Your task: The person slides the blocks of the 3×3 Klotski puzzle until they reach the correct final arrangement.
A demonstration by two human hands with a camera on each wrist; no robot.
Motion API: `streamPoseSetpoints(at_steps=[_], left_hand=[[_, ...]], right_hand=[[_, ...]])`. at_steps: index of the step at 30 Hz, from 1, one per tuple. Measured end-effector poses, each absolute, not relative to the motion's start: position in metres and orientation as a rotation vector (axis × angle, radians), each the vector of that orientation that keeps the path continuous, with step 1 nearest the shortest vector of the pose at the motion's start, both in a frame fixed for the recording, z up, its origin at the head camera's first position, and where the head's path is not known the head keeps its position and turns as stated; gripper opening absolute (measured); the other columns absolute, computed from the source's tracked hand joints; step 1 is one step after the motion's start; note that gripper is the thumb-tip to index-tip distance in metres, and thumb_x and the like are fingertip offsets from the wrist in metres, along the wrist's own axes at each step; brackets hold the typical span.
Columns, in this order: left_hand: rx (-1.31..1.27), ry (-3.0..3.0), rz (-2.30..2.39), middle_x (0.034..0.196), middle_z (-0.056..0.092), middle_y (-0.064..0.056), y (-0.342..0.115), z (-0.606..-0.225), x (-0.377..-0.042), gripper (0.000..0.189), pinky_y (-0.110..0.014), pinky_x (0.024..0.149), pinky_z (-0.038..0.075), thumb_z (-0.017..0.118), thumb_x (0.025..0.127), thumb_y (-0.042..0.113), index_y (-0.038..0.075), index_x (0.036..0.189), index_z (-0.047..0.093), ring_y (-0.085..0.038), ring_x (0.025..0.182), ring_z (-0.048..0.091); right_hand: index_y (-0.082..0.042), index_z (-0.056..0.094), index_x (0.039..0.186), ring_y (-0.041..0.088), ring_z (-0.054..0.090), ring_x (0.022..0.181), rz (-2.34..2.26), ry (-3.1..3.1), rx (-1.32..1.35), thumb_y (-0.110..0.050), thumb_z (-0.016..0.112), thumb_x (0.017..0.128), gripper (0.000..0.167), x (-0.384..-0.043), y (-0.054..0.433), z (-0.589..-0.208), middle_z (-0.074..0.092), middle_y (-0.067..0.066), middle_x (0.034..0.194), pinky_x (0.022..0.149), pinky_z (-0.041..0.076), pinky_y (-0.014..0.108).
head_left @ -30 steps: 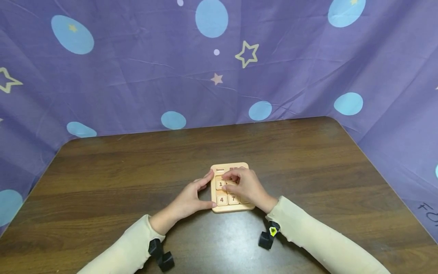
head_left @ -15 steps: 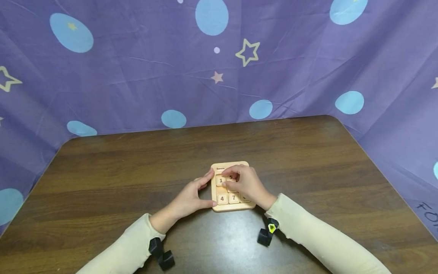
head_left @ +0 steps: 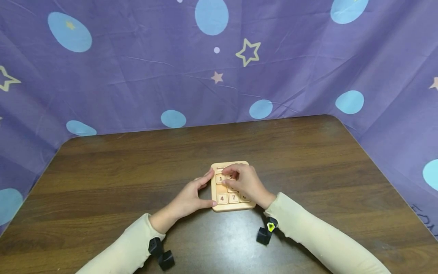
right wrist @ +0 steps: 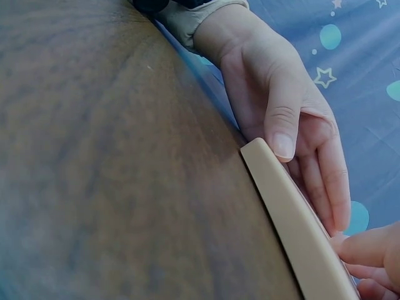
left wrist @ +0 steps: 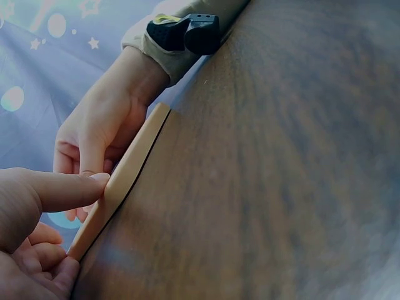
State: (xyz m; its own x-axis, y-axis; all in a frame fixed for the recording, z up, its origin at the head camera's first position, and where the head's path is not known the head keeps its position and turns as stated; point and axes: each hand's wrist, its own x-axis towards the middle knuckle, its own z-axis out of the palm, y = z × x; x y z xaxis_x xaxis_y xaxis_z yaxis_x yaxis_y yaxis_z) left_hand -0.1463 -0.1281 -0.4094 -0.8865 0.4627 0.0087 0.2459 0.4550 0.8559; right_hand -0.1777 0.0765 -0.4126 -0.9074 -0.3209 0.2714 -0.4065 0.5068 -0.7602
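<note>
Head camera shows me the left hand (head_left: 187, 197), thumb and fingers spread apart, touching the left edge of a pale rectangular wooden board (head_left: 233, 208); the right hand (head_left: 249, 186), thumb and forefinger curled, narrowly parted, pinches its square wooden "1" tile (head_left: 219, 179).

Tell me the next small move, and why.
Perhaps slide the 4 up with the right hand, which is at the 1: the slot between them looks bare, and the left hand holds the board by its side.
</note>
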Motion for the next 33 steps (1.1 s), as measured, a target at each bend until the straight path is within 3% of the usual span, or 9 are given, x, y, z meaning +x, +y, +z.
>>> streamPoseSetpoints(at_steps=[9,22,33], left_hand=[[0.591,2.477,1.398,0.151,0.028,-0.013,-0.129,-0.407,-0.146,0.088,-0.043,0.109,0.034,0.081,0.072,0.011,-0.002,0.144,0.032,-0.029,0.137,0.031],[0.610,2.451,1.442,0.151,0.028,-0.015,-0.130,-0.410,-0.147,0.088,-0.044,0.109,0.034,0.080,0.072,0.010,-0.004,0.143,0.031,-0.029,0.137,0.030],[0.609,2.446,1.459,0.151,0.027,-0.016,-0.128,-0.409,-0.146,0.088,-0.043,0.109,0.034,0.080,0.071,0.008,-0.005,0.143,0.031,-0.029,0.137,0.029]], right_hand=[[-0.006,0.073,0.092,0.007,0.050,0.064,1.389,-2.635,0.645,-0.007,0.080,0.072,0.021,-0.178,0.075,-0.410,0.066,0.001,0.077,0.054,0.044,0.019],[-0.005,0.072,0.095,0.013,0.056,0.072,1.520,-2.620,0.661,-0.006,0.077,0.073,0.022,-0.174,0.081,-0.411,0.068,0.003,0.083,0.062,0.048,0.021],[-0.007,0.073,0.093,0.008,0.052,0.067,1.605,-2.610,0.691,-0.007,0.077,0.074,0.019,-0.159,0.093,-0.413,0.067,0.000,0.081,0.058,0.046,0.019]])
